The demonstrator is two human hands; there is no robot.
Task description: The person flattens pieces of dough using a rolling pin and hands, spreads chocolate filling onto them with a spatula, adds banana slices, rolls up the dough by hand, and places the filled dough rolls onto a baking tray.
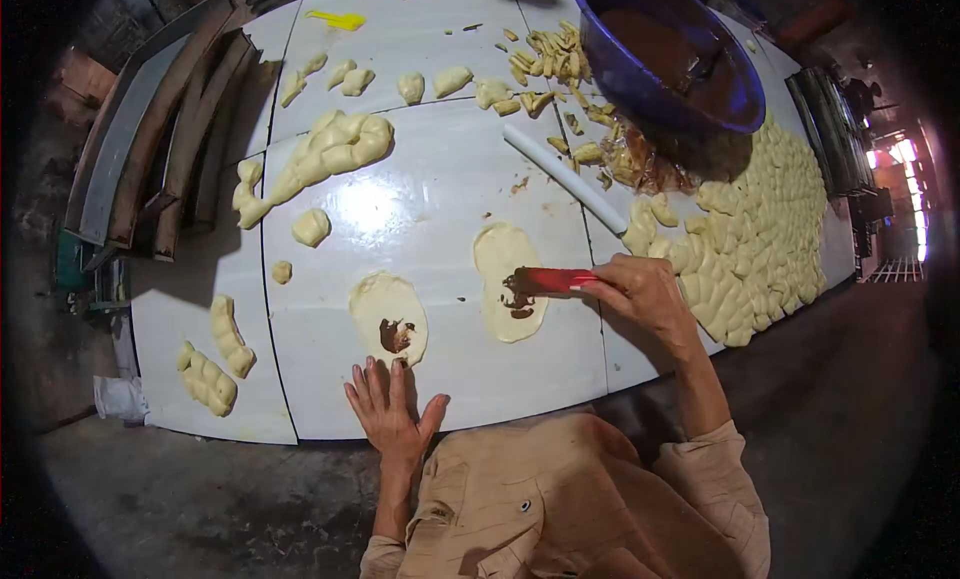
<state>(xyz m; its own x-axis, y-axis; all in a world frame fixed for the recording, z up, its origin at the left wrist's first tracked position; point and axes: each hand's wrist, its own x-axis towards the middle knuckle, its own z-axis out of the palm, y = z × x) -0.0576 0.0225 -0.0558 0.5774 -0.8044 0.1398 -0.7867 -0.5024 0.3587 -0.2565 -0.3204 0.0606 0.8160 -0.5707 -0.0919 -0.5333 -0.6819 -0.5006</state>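
Nearest to me, the person's left hand (393, 419) lies spread on the white table (480, 404), gripping nothing, its fingertips at the near edge of the left flat dough (372, 301), which carries a dab of brown paste (394, 336). Just beyond, the right hand (643, 295) pinches the handle of a red spatula (555, 280), its smeared end down on the right flat dough (505, 321). The spatula looks light and stiff, best held at the handle's clean end as it is; the dough sheets look soft, thin and easy to tear, so I'd lift one by its bare rim with flat fingers, clear of the paste, which looks sticky and slippery. Off to the left sit two ridged dough strips (207, 381), then small dough balls (311, 227) and a long dough lump (330, 156). A white rolling pin (565, 179) slants to the right, with a crumpled clear bag (640, 161) and yellow cut pieces (555, 54) past it, all cluttering the way from the right hand to the big blue basin (640, 91); a broad spread of dough pieces (740, 264) covers the table's right side
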